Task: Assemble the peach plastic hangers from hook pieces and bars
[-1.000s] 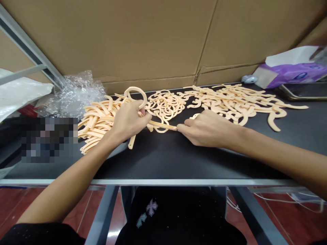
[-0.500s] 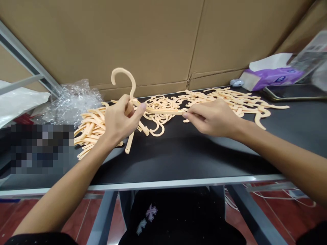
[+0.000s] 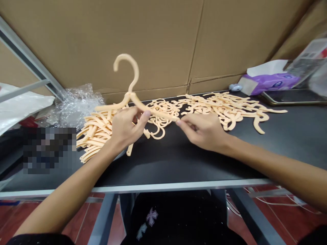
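A peach-coloured plastic hanger (image 3: 134, 73) is held up over the table, its hook pointing upward and its two arms spread to either side. My left hand (image 3: 129, 126) is closed around the lower side of the hanger near its middle, thumb on the right arm. At the tip of that right arm, my right hand (image 3: 201, 131) pinches the end between thumb and fingers. Behind my left hand lies a heap of straight peach strips (image 3: 93, 136). Loose hook pieces (image 3: 162, 109) lie behind the hanger, and a pile of curved pieces (image 3: 224, 105) spreads out beyond my right hand.
On the black table (image 3: 178, 163), crumpled clear plastic wrap (image 3: 79, 103) sits at the back left. A purple tissue pack (image 3: 274, 81) and a phone-like dark slab (image 3: 296, 97) rest at the back right. Tall cardboard (image 3: 158, 41) stands behind the table.
The hanger has risen and turned, so that its left arm now shows clear of my left hand. My right hand has shifted left and slightly down with the arm's tip.
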{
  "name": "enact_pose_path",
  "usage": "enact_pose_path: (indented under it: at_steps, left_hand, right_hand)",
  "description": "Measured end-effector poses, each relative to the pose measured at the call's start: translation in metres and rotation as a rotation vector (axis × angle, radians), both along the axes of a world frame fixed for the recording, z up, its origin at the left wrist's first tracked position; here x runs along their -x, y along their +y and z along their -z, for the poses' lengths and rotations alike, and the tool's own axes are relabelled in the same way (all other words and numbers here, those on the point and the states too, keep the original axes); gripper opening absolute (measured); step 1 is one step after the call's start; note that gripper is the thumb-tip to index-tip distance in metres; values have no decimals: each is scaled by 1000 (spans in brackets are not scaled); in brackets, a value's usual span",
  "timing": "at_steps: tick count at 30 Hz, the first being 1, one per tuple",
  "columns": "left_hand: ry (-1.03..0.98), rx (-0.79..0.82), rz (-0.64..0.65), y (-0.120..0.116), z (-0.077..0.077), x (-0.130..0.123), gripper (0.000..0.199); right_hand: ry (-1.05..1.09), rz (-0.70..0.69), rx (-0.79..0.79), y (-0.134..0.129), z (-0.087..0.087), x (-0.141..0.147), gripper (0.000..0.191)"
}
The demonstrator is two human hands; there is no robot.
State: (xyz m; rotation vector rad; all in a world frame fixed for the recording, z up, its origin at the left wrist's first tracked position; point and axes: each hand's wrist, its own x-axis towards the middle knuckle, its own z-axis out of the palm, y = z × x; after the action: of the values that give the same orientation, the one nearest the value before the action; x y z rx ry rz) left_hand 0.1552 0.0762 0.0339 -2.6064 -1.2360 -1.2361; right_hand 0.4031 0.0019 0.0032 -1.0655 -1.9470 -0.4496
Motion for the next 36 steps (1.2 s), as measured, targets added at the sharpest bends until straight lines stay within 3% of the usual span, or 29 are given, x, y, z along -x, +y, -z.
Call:
enact_pose_path:
  at_steps: [3, 5, 9, 12, 16, 19, 22, 28, 32, 36]
  left_hand:
    - [-126, 136, 63, -4, 2, -3, 49]
    - [-249, 312, 104, -8, 1, -6, 51]
    - [-488, 680, 215, -12, -5, -10, 37]
    - [-554, 763, 313, -10, -8, -10, 33]
    - [-528, 869, 374, -8, -12, -8, 32]
    - [-455, 976, 458, -11, -17, -6, 33]
    - [-361, 1104, 579, -15, -21, -5, 37]
    - [-122, 1365, 870, -23, -23, -8, 46]
    - [-22, 1414, 886, -25, -20, -9, 47]
    - [-67, 1412, 893, -22, -21, -7, 52]
  right_hand:
    - [-72, -76, -36, -10, 4, 12, 28]
    - [-66, -135, 6, -13, 3, 16, 24]
    - [12, -310, 263, -15, -2, 15, 30]
    - [165, -382, 412, -13, -7, 9, 48]
    - [239, -269, 437, -2, -6, -1, 56]
    - [164, -98, 350, 7, 1, -4, 41]
    - [155, -31, 212, 10, 5, -3, 21]
    - [12, 27, -85, 7, -3, -2, 46]
    - [-125, 10, -14, 13, -2, -7, 31]
    - [-97, -29, 229, 16, 3, -11, 27]
